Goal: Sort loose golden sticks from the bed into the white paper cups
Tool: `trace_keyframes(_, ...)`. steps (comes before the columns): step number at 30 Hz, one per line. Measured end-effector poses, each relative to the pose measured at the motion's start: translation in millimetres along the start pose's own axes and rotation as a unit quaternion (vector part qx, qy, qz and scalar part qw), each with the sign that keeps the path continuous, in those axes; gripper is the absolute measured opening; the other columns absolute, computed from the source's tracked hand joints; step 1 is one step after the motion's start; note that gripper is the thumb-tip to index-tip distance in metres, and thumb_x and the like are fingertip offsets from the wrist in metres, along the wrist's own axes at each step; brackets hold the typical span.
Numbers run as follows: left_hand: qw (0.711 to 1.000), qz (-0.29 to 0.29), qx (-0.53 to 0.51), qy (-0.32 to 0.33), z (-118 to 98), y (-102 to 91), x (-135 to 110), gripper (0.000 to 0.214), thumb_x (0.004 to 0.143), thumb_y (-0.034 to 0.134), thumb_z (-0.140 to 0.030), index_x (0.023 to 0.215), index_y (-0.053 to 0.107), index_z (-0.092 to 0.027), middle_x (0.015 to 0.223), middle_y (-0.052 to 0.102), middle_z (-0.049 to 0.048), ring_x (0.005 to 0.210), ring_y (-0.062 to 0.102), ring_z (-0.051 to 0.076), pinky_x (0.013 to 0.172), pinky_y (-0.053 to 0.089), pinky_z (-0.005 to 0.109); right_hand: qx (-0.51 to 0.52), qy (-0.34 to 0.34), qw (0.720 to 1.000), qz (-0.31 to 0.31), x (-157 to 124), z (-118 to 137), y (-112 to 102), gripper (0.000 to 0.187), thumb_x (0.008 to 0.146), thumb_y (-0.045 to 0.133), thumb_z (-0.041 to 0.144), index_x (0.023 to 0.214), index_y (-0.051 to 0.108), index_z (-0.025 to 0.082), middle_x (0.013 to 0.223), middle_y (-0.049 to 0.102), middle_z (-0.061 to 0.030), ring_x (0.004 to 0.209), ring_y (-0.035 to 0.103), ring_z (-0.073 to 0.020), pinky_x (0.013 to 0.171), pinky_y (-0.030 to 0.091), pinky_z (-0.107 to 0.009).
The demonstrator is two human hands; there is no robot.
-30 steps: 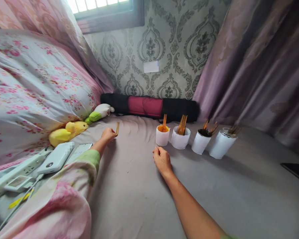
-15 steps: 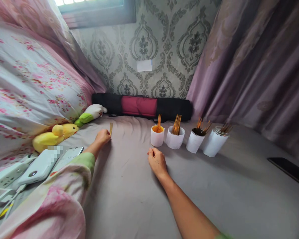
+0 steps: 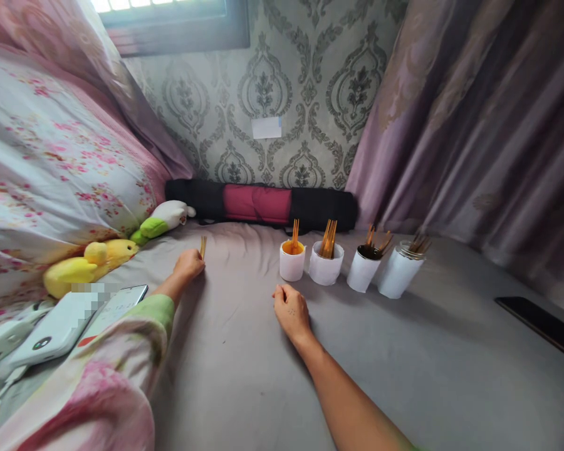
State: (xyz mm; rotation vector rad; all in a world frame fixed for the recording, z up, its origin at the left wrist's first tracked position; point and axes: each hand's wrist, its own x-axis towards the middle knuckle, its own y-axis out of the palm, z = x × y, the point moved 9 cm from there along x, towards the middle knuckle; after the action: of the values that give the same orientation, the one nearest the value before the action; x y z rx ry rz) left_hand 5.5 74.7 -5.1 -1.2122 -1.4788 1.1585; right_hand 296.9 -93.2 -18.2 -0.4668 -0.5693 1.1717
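Observation:
My left hand [image 3: 190, 265] is closed around a small bunch of thin wooden sticks [image 3: 203, 245], which point up from its fingers above the grey sheet [image 3: 230, 376]. My right hand [image 3: 291, 309] rests on the sheet with its fingers curled in, and nothing sticks out of it. Just beyond it stands a white-wrapped cup with a yellow inside [image 3: 291, 265], holding a few sticks. To its right, a wider white cup [image 3: 326, 272] holds several sticks. Farther right are a white-wrapped cup with a dark inside [image 3: 363, 274] and a white-wrapped glass jar [image 3: 401, 275], both with sticks.
Along the wall lies a black and maroon roll [image 3: 257, 203]. Plush toys [image 3: 89, 263] sit at the left, near a phone [image 3: 115, 307], a white power bank [image 3: 51, 332] and a power strip [image 3: 2, 341]. A dark flat device [image 3: 540, 326] lies at the far right.
The whole view has shifted slightly, so things appear a little farther left and lower. Both hands keep nearly the same poses, and the sticks stay in my left hand.

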Motion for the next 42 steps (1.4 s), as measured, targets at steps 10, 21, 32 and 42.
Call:
trace_keyframes(10,1.000,-0.001,0.004,-0.005,-1.1,-0.5,-1.1,0.026,0.062,0.047,-0.015,0.083,0.063,-0.014,0.089,0.062,0.0127,0.086,0.056,0.024,0.071,0.043,0.030,0.001,0.007,1.000,-0.003,-1.1,-2.2,0.3,0.030,0.084,0.035,0.032,0.073,0.060,0.020,0.073,0.066,-0.0038,0.068,0.057,-0.0128,0.060,0.032,-0.021)
trace_keyframes(21,1.000,-0.005,0.009,-0.019,-0.8,-1.1,-1.9,0.030,0.060,0.048,-0.015,0.086,0.063,-0.017,0.088,0.062,0.0107,0.087,0.056,0.025,0.072,0.043,0.031,-0.014,0.014,1.000,0.005,0.0,-1.9,1.7,0.032,0.084,0.034,0.033,0.075,0.061,0.019,0.073,0.066,-0.0049,0.070,0.057,-0.0134,0.060,0.033,-0.021)
trace_keyframes(32,1.000,0.007,-0.001,-0.010,-2.1,-1.7,-2.6,0.025,0.059,0.047,-0.014,0.079,0.060,-0.016,0.090,0.061,0.0134,0.088,0.056,0.027,0.069,0.043,0.031,-0.021,0.008,1.000,0.002,-0.2,-1.4,1.6,0.032,0.085,0.034,0.034,0.075,0.061,0.020,0.074,0.066,-0.0043,0.070,0.057,-0.0136,0.059,0.032,-0.022)
trace_keyframes(42,1.000,0.012,-0.017,-0.015,-4.0,-5.5,-5.6,0.021,0.057,0.048,-0.013,0.075,0.059,-0.017,0.086,0.062,0.0128,0.087,0.057,0.028,0.067,0.044,0.031,-0.025,0.014,1.000,0.005,-0.7,-1.1,1.2,0.032,0.085,0.034,0.033,0.075,0.061,0.020,0.075,0.066,-0.0055,0.073,0.058,-0.0139,0.062,0.033,-0.022)
